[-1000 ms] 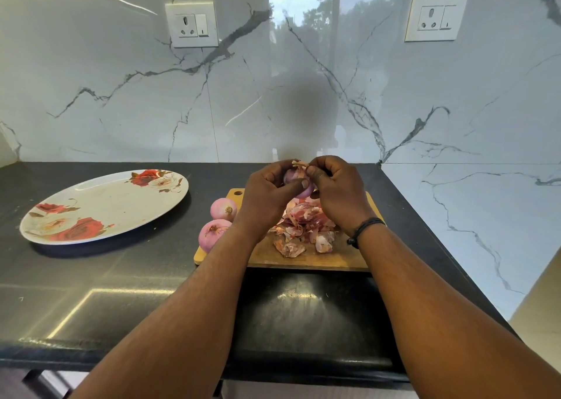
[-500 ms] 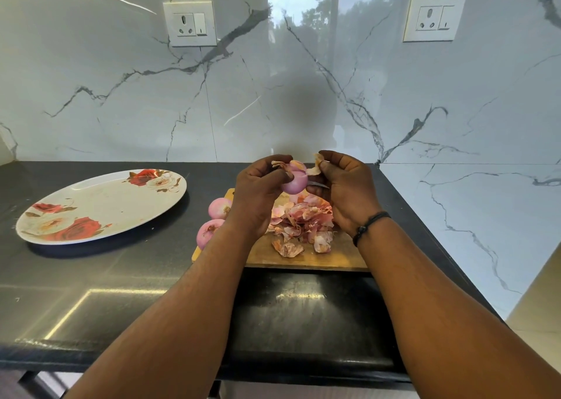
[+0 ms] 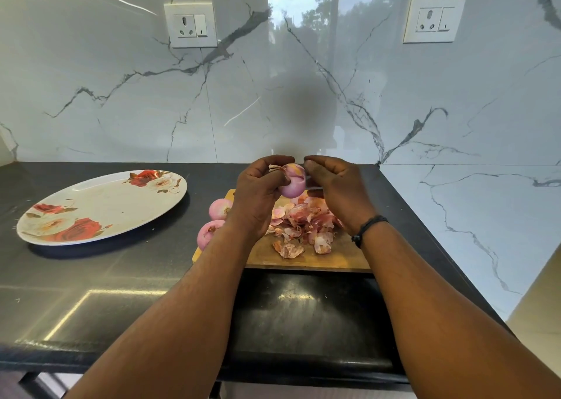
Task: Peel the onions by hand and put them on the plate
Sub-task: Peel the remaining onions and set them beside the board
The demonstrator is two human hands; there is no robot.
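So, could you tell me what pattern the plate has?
Red and cream roses on the white plate, head view.

Plate (image 3: 100, 213) left of cutting board (image 3: 306, 259), both on counter (image 3: 121, 277)

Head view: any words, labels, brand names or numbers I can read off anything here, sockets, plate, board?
No readable text anywhere in this view.
Left wall socket: only pin holes and a switch, no lettering visible.
Right wall socket: the same; a small dark mark on its switch is too small to read.
Plate: red rose pattern only, no words.
Cutting board, onion in the left hand: unmarked.
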